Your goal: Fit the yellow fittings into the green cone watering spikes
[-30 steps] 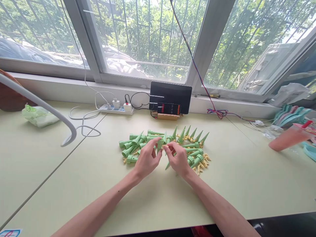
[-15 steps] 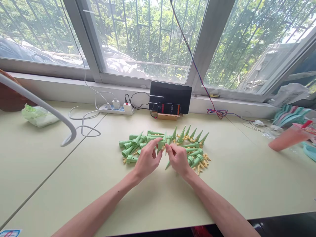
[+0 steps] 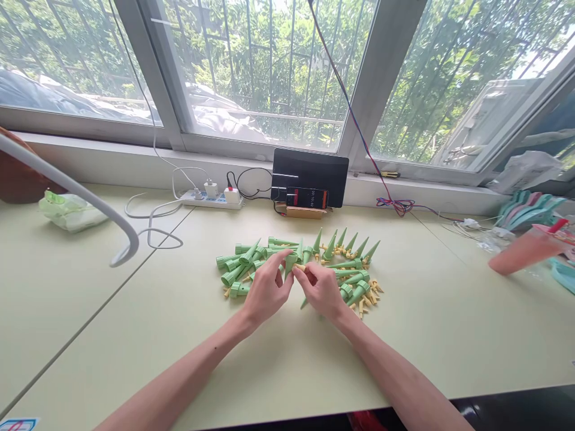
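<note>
My left hand is closed round a green plastic plant watering spike, its wide end up and its tip pointing down. Between the thumb and fingers of my right hand is a small yellow plastic valve, held against the side of the spike. Whether the valve sits in a hole there is hidden by my fingers. Several loose green spikes lie in a pile left of my hands. To the right, a row of upright spikes with yellow valves stands behind more lying spikes and loose yellow valves.
A phone leans on a black tablet beyond the pile. A white power strip with cables lies at the back left. At the right is a pink drink cup; a white curved bar crosses the left side.
My right hand has shifted slightly left, bringing the yellow valve up to the green spike. My left hand has turned the spike a little and stays in nearly the same place.
</note>
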A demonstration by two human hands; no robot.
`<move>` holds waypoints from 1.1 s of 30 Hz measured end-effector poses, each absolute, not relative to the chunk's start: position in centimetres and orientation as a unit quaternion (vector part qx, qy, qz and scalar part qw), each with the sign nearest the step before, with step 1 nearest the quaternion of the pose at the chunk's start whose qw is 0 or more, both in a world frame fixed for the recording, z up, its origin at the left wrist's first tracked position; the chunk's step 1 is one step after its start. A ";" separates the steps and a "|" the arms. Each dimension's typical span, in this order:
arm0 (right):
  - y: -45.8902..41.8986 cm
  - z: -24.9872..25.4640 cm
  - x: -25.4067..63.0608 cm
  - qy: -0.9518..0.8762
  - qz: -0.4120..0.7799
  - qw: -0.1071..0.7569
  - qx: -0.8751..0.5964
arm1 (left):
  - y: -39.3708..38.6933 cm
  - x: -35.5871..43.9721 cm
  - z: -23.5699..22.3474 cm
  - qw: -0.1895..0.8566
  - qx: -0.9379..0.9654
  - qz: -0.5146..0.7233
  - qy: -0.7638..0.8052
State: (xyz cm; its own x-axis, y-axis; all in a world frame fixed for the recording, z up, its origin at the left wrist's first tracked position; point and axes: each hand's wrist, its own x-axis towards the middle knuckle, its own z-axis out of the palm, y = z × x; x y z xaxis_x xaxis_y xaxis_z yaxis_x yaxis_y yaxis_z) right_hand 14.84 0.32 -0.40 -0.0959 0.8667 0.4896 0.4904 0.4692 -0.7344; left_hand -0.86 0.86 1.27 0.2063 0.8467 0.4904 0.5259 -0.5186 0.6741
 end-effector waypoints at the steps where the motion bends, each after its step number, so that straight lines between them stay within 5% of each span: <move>1: 0.3 -0.4 14.8 -0.713 0.197 0.475 -0.476 | 0.8 -0.8 1.3 0.184 0.754 0.436 0.455; 33: 0.0 0.2 14.8 -0.691 0.205 0.494 -0.486 | 1.0 -0.9 1.3 0.173 0.754 0.441 0.455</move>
State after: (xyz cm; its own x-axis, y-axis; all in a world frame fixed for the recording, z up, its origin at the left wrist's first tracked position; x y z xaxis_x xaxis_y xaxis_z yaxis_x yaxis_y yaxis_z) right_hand 14.81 0.04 0.19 -0.0395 0.8740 0.4843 0.4697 0.4440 -0.7630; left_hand -0.93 0.96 1.35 0.1979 0.8385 0.5077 0.5344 -0.5264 0.6612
